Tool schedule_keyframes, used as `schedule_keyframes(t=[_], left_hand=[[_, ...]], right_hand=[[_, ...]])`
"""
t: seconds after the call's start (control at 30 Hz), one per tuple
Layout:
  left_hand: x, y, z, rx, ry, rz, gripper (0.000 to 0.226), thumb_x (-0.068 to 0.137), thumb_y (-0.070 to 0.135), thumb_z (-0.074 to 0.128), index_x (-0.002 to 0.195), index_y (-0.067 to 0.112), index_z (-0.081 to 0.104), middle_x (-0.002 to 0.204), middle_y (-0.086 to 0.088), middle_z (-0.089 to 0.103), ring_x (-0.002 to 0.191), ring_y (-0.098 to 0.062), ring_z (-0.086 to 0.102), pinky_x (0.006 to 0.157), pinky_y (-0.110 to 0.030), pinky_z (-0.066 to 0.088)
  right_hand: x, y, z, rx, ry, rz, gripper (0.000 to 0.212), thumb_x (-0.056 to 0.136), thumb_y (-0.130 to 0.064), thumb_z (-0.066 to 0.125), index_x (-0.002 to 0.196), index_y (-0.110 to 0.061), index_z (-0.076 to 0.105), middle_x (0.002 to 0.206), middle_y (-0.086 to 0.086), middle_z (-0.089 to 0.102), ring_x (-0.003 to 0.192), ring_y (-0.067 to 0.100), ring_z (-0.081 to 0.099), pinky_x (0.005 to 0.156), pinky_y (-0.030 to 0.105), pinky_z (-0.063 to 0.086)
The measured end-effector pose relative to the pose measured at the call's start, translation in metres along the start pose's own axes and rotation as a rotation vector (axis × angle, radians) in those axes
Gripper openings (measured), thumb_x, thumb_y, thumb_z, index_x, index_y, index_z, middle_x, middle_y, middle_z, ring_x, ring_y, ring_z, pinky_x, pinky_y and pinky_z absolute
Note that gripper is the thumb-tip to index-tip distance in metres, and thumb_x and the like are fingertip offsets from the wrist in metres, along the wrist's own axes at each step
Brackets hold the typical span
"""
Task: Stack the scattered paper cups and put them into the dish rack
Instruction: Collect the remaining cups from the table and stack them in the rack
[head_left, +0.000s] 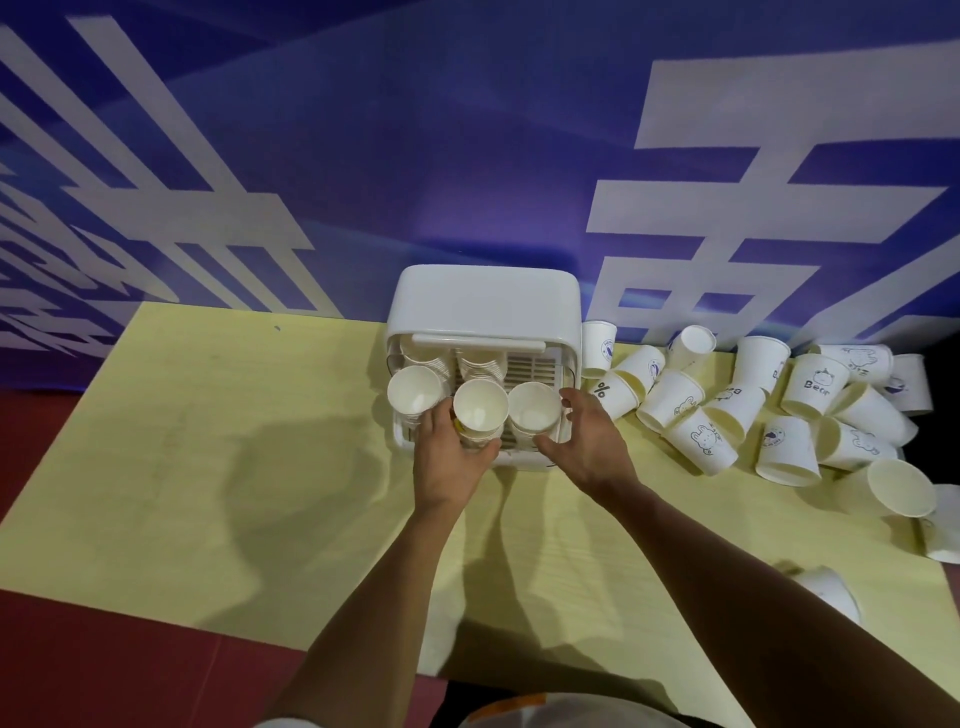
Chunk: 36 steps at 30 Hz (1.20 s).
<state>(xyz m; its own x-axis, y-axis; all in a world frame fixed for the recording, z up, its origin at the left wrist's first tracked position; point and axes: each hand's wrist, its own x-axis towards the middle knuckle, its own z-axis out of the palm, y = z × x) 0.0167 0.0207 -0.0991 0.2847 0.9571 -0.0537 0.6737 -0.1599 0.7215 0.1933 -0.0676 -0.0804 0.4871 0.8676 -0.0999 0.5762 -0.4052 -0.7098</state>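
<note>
The rack (483, 306), white with its lid raised, stands at the back of the yellow counter (208, 467) against a blue wall (415, 156) with white lettering. Three cup stacks stand in its front row, mouths up, with more stacks behind them.

The left hand (451, 460) reaches in from the near side and grips the middle stack (480, 408) low on its wall; its fingers wrap the stack's left side and its thumb lies on the near side. The left stack (415, 392) stands just beside that hand's fingers.

The right hand (589, 441) is cupped round the right stack (534, 408), fingers curled at the rim's right edge and thumb under the near side. Whether it presses the paper cannot be told.

Loose cups (753, 410) lie tumbled in a heap on the counter to the right of the rack, most on their sides, well apart from both hands.
</note>
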Motion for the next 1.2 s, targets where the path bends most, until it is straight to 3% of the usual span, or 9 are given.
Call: schedule_keyframes(t=[0.2,0.47,0.87,1.03,1.2], left_hand=[[-0.006,0.000,0.002,-0.011,0.033,-0.015,0.078,0.067,0.060,0.071,0.132,0.025,0.046,0.134,0.006,0.050,0.115,-0.016,0.057,0.090,-0.040,0.054],[-0.006,0.000,0.007,0.018,0.026,-0.064,0.055,0.082,0.035,0.073,0.130,0.017,0.052,0.129,-0.004,0.052,0.115,-0.024,0.056,0.092,-0.043,0.052],[-0.017,0.002,0.002,-0.007,0.012,-0.086,0.050,0.084,0.032,0.074,0.127,0.020,0.053,0.118,-0.002,0.057,0.097,-0.023,0.064,0.083,-0.040,0.054],[-0.021,0.011,0.006,-0.037,-0.036,-0.080,0.054,0.085,0.032,0.075,0.130,0.017,0.050,0.114,-0.004,0.059,0.086,-0.019,0.064,0.074,-0.028,0.043],[-0.027,0.024,0.017,-0.026,-0.094,-0.037,0.046,0.084,0.033,0.075,0.121,0.016,0.054,0.105,-0.002,0.057,0.077,-0.019,0.063,0.073,-0.032,0.049]], right_hand=[[-0.001,0.002,0.001,-0.007,-0.004,-0.036,0.059,0.084,-0.036,0.072,0.135,-0.016,0.049,0.122,0.008,0.057,0.104,0.024,0.059,0.082,0.032,0.049],[-0.005,0.008,0.005,-0.055,-0.034,-0.008,0.059,0.090,-0.035,0.064,0.141,-0.014,0.045,0.125,0.011,0.058,0.108,0.026,0.057,0.087,0.037,0.050],[-0.017,0.018,-0.006,-0.095,-0.079,0.029,0.060,0.089,-0.033,0.064,0.141,-0.015,0.043,0.123,0.011,0.056,0.107,0.028,0.057,0.087,0.040,0.050],[-0.026,0.026,-0.015,-0.108,-0.053,0.044,0.057,0.089,-0.033,0.064,0.139,-0.013,0.045,0.122,0.012,0.056,0.105,0.027,0.058,0.085,0.038,0.050],[-0.038,0.041,-0.028,-0.099,-0.029,0.085,0.058,0.089,-0.032,0.065,0.139,-0.012,0.045,0.124,0.011,0.056,0.107,0.027,0.058,0.085,0.039,0.050]])
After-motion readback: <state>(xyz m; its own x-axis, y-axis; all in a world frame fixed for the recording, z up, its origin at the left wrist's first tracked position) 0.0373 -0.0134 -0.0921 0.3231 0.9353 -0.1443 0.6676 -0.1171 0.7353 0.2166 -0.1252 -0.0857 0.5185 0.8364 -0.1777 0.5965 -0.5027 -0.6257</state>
